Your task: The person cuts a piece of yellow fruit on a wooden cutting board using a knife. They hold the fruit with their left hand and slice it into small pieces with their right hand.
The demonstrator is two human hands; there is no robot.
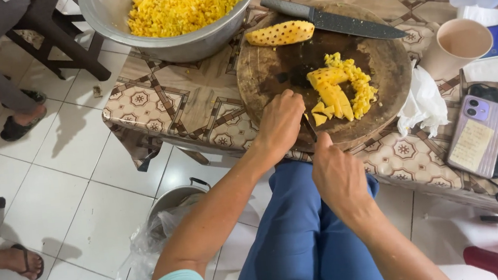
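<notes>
While a small dark-handled knife (308,127) is gripped by the closed left hand (280,123) and touched by the closed right hand (336,171), yellow cut pineapple pieces (336,92) are seen just beyond on the round wooden chopping board (273,71), nearer the right hand.

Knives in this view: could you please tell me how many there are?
2: a long dark knife lying across the round cutting board's far edge, and a smaller knife between both hands at its near edge.
</notes>
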